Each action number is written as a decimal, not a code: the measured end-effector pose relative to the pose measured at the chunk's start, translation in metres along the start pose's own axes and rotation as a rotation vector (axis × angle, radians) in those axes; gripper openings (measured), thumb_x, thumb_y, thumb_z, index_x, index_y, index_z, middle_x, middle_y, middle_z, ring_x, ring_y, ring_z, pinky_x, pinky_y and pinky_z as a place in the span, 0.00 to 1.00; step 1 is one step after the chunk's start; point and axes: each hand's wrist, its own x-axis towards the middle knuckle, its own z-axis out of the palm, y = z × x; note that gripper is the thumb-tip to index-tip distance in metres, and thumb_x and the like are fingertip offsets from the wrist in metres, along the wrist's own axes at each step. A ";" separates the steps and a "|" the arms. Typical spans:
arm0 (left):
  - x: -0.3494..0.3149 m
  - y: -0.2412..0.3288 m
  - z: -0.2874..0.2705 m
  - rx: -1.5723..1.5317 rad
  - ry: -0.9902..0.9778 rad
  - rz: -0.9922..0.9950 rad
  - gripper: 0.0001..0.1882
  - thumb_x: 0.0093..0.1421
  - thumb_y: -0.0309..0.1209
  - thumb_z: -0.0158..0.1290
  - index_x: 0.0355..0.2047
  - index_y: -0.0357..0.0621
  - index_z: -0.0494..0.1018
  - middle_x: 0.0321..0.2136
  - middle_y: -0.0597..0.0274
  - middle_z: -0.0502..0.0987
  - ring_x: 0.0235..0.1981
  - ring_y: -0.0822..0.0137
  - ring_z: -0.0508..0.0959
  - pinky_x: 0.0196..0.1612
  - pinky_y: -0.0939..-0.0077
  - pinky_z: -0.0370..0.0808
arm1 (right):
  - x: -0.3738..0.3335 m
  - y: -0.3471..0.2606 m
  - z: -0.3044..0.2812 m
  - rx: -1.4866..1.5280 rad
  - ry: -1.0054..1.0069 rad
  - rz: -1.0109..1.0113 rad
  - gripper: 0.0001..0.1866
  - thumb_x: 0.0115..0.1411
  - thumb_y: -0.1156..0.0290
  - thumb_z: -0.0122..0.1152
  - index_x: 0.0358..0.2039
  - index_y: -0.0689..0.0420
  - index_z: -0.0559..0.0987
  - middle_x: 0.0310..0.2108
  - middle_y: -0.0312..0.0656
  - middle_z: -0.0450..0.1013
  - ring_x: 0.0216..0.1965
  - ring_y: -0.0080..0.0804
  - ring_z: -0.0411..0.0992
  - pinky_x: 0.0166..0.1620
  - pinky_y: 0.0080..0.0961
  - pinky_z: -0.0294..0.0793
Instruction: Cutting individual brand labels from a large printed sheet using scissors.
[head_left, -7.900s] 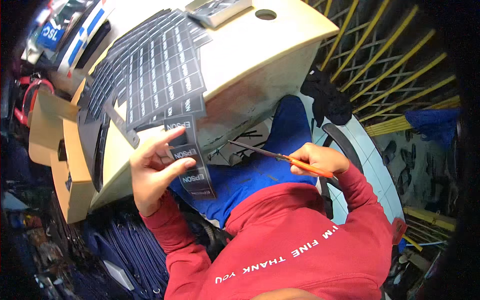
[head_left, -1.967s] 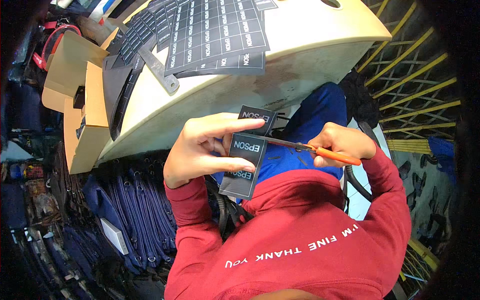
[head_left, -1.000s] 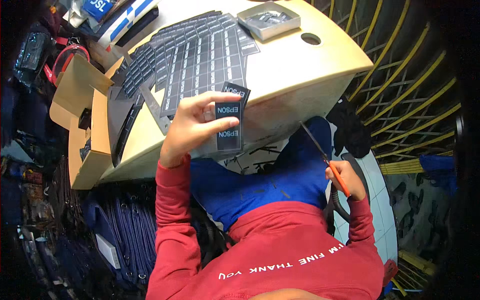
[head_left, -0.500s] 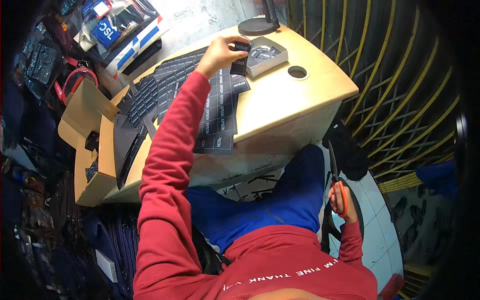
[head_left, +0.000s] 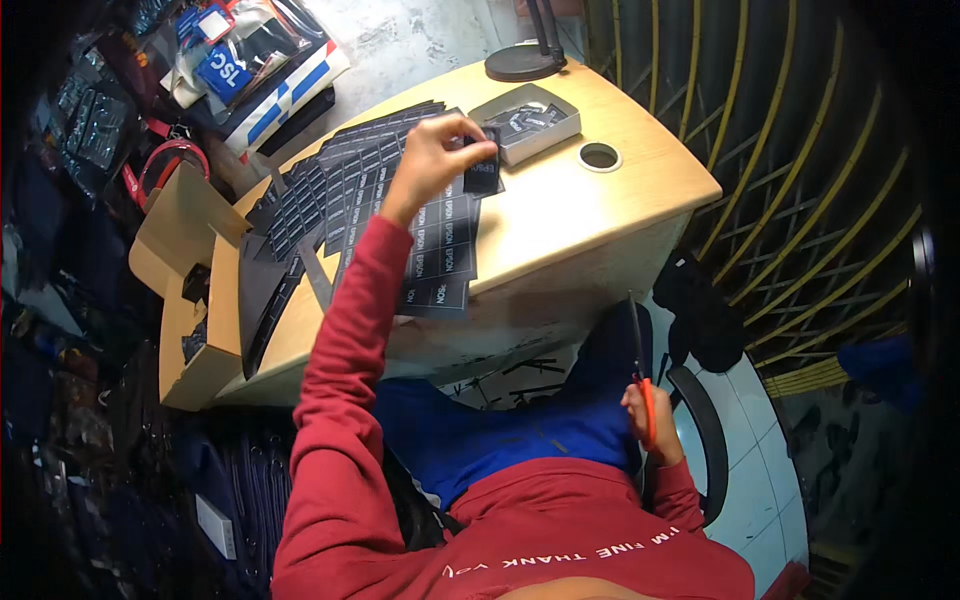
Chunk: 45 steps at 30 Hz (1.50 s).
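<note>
Carried the black printed labels [head_left: 482, 177] in the left hand [head_left: 440, 155] out over the desk [head_left: 600, 212], with the shallow grey box [head_left: 547, 141] now just right of the fingertips [head_left: 487, 150]. Drew orange-handled scissors [head_left: 649, 412] in the right hand [head_left: 659, 428] clear of them, swinging the blades [head_left: 637, 335] from leftward to forward of the fingers [head_left: 634, 402].

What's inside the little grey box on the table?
Small black labels with pale print lie jumbled in the grey box. They cover most of its bottom, so anything underneath them can't be seen.

Lettered black label [head_left: 482, 175], lettered black sheets [head_left: 447, 228], white-lettered red sweatshirt [head_left: 550, 510]
</note>
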 end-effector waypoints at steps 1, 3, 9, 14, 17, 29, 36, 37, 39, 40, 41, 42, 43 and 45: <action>-0.018 0.010 -0.004 -0.100 -0.055 -0.017 0.08 0.51 0.27 0.61 0.30 0.37 0.76 0.24 0.67 0.76 0.26 0.80 0.74 0.27 0.87 0.70 | -0.001 -0.010 0.016 -0.026 0.008 -0.100 0.15 0.59 0.63 0.56 0.21 0.60 0.71 0.15 0.29 0.63 0.19 0.16 0.60 0.23 0.17 0.60; -0.055 0.039 -0.006 -0.340 -0.069 -0.105 0.09 0.52 0.25 0.59 0.33 0.36 0.76 0.26 0.67 0.77 0.26 0.82 0.73 0.27 0.88 0.69 | -0.002 -0.006 0.042 0.011 -0.020 -0.078 0.14 0.58 0.66 0.58 0.20 0.60 0.70 0.15 0.29 0.63 0.19 0.15 0.61 0.22 0.18 0.60; -0.162 0.093 -0.011 -0.461 -0.092 -0.254 0.20 0.45 0.14 0.61 0.41 0.32 0.73 0.39 0.60 0.73 0.30 0.81 0.73 0.32 0.89 0.70 | -0.001 -0.053 0.082 0.058 -0.265 -0.238 0.09 0.54 0.70 0.62 0.26 0.60 0.71 0.19 0.32 0.67 0.22 0.16 0.64 0.26 0.17 0.65; -0.216 0.114 -0.012 -0.518 -0.056 -0.369 0.22 0.44 0.12 0.60 0.43 0.32 0.73 0.31 0.66 0.70 0.28 0.81 0.72 0.31 0.89 0.69 | 0.009 -0.086 0.104 0.247 -0.399 -0.290 0.10 0.57 0.70 0.59 0.34 0.61 0.72 0.24 0.31 0.67 0.25 0.13 0.63 0.28 0.14 0.64; -0.225 0.124 -0.017 -0.505 0.018 -0.371 0.22 0.44 0.11 0.59 0.42 0.32 0.73 0.30 0.67 0.70 0.24 0.83 0.69 0.27 0.89 0.65 | 0.016 -0.098 0.119 0.403 -0.519 -0.175 0.11 0.59 0.66 0.58 0.36 0.60 0.71 0.25 0.29 0.65 0.25 0.11 0.60 0.28 0.10 0.61; -0.251 0.111 -0.018 -0.592 0.082 -0.365 0.22 0.48 0.15 0.59 0.46 0.35 0.72 0.33 0.69 0.68 0.27 0.83 0.61 0.27 0.90 0.61 | 0.008 -0.132 0.172 0.492 -0.422 -0.383 0.06 0.56 0.78 0.59 0.33 0.59 0.70 0.25 0.26 0.63 0.27 0.10 0.59 0.30 0.10 0.61; -0.253 0.116 -0.041 -0.448 0.156 -0.377 0.25 0.44 0.16 0.62 0.46 0.37 0.73 0.27 0.77 0.69 0.20 0.87 0.58 0.22 0.91 0.55 | 0.006 -0.130 0.157 0.346 -0.545 -0.450 0.12 0.58 0.65 0.59 0.35 0.60 0.70 0.25 0.30 0.63 0.25 0.12 0.60 0.29 0.12 0.62; -0.255 0.113 -0.043 -0.435 0.186 -0.348 0.27 0.43 0.17 0.64 0.46 0.38 0.74 0.27 0.77 0.69 0.20 0.88 0.57 0.22 0.92 0.54 | 0.005 -0.128 0.151 0.343 -0.554 -0.448 0.12 0.58 0.65 0.59 0.35 0.60 0.70 0.25 0.30 0.63 0.25 0.12 0.60 0.29 0.12 0.62; -0.258 0.108 -0.049 -0.385 0.189 -0.314 0.29 0.41 0.17 0.65 0.47 0.39 0.74 0.28 0.76 0.69 0.20 0.87 0.57 0.22 0.92 0.54 | 0.002 -0.125 0.135 0.244 -0.657 -0.376 0.16 0.56 0.61 0.60 0.35 0.60 0.69 0.25 0.30 0.63 0.25 0.12 0.59 0.30 0.12 0.61; -0.260 0.107 -0.053 -0.384 0.198 -0.318 0.29 0.41 0.17 0.65 0.47 0.39 0.74 0.28 0.76 0.69 0.20 0.87 0.57 0.22 0.92 0.54 | 0.004 -0.119 0.125 0.100 -0.714 -0.358 0.22 0.56 0.54 0.59 0.38 0.60 0.68 0.26 0.33 0.63 0.26 0.17 0.60 0.32 0.16 0.63; -0.261 0.108 -0.056 -0.405 0.186 -0.334 0.29 0.40 0.18 0.65 0.47 0.40 0.74 0.28 0.76 0.69 0.20 0.87 0.57 0.22 0.92 0.54 | 0.003 -0.115 0.121 0.096 -0.723 -0.357 0.22 0.56 0.54 0.59 0.38 0.60 0.68 0.26 0.33 0.63 0.26 0.17 0.60 0.32 0.16 0.63; -0.262 0.107 -0.058 -0.428 0.171 -0.349 0.30 0.40 0.18 0.65 0.47 0.40 0.74 0.29 0.76 0.69 0.20 0.87 0.57 0.22 0.92 0.53 | -0.001 -0.114 0.119 0.037 -0.690 -0.409 0.25 0.56 0.51 0.57 0.39 0.61 0.67 0.27 0.36 0.63 0.27 0.21 0.61 0.32 0.19 0.63; -0.262 0.106 -0.059 -0.431 0.176 -0.352 0.30 0.40 0.18 0.65 0.47 0.40 0.74 0.29 0.76 0.69 0.20 0.87 0.57 0.22 0.92 0.53 | -0.002 -0.113 0.115 -0.022 -0.656 -0.460 0.28 0.56 0.47 0.56 0.40 0.62 0.66 0.27 0.38 0.62 0.27 0.26 0.61 0.33 0.23 0.64; -0.263 0.105 -0.062 -0.480 0.178 -0.334 0.31 0.39 0.18 0.66 0.48 0.40 0.73 0.30 0.75 0.69 0.20 0.87 0.56 0.23 0.92 0.53 | -0.002 -0.117 0.103 -0.141 -0.721 -0.448 0.30 0.56 0.44 0.51 0.39 0.62 0.64 0.28 0.42 0.62 0.27 0.34 0.61 0.34 0.28 0.65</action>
